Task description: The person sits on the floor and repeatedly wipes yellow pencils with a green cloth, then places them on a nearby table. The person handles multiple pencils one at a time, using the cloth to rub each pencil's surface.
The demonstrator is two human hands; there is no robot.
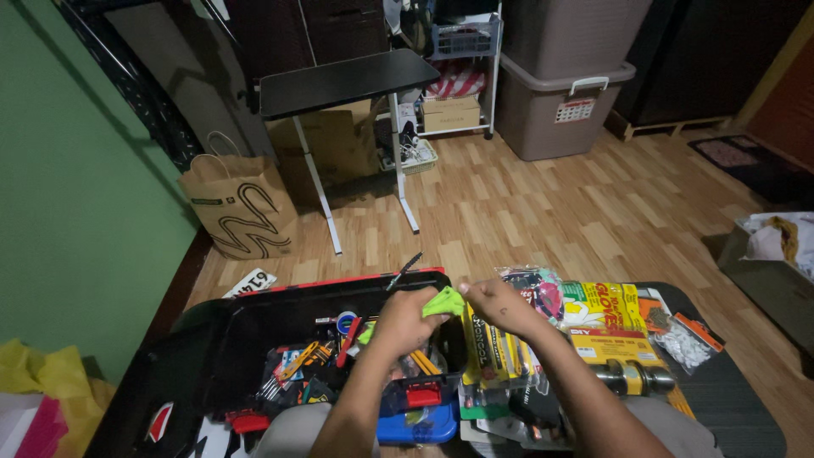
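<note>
Currently we hold a lime-green tool point(444, 302) pinched between left hand point(405, 322) and right hand point(498, 305) above the open toolbox point(254, 331); next, probably, setting it down gently.

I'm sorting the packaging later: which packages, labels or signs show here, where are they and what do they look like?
Glove packet: right of the hands, flat, yellow and green.
Boxed door knob set: below it, yellow card, metal knobs.
Small parts bag: far right, clear with orange header.
Paper bag: by the green wall, brown, black squiggle.
Bin label: on the grey bin, white and red.
</note>
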